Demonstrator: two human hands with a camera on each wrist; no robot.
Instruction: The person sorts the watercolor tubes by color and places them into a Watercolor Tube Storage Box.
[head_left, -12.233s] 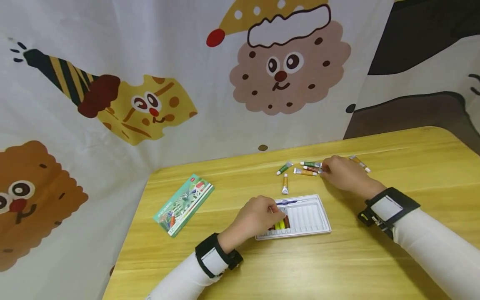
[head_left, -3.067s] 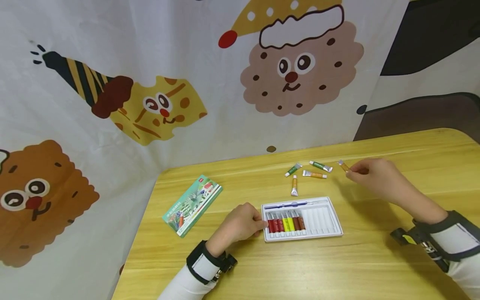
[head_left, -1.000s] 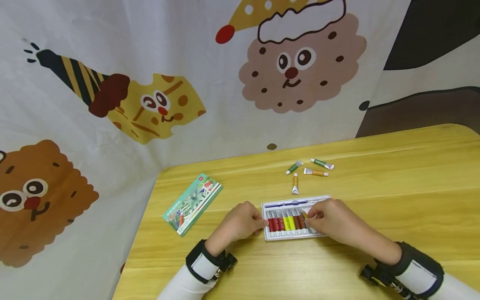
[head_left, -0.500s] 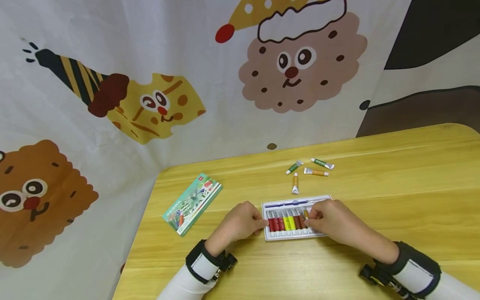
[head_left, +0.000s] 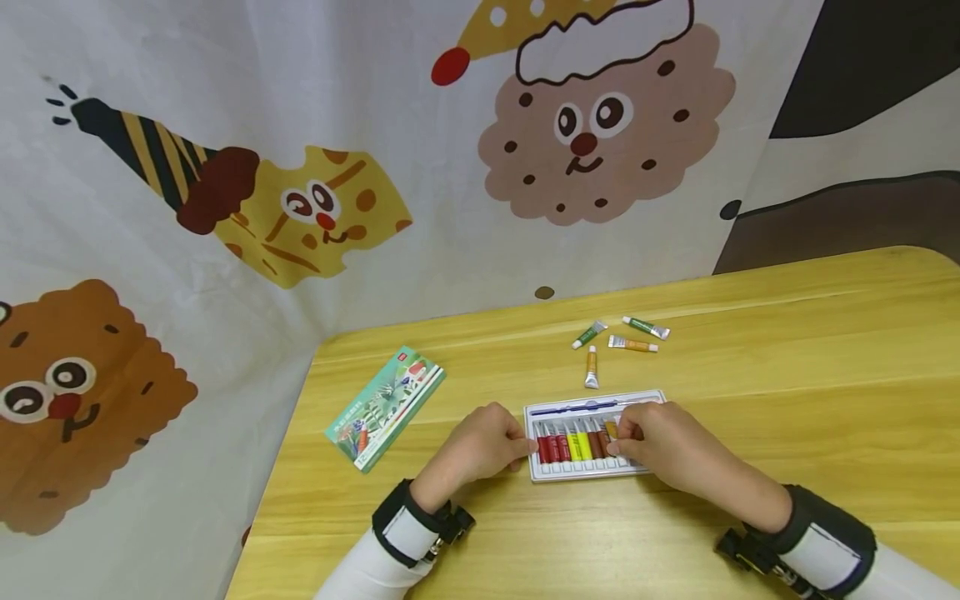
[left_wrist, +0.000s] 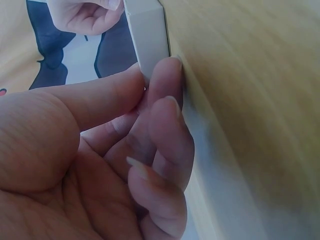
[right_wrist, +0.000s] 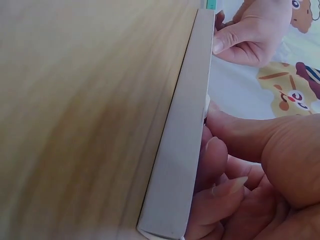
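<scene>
- Left hand (head_left: 486, 444) and right hand (head_left: 667, 442) are bare
- White sleeves (head_left: 371, 567) cover the forearms
- Black wristbands (head_left: 386, 511) bear white rectangular panels (head_left: 408, 537)
- Wrist cameras (head_left: 459, 523) are small, black

Behind your wood-grain table (head_left: 817, 350) hangs a white cloth (head_left: 420, 275) printed with a smiling cheese (head_left: 348, 196) in a striped party hat (head_left: 153, 154) and two smiling biscuits (head_left: 630, 146).
</scene>
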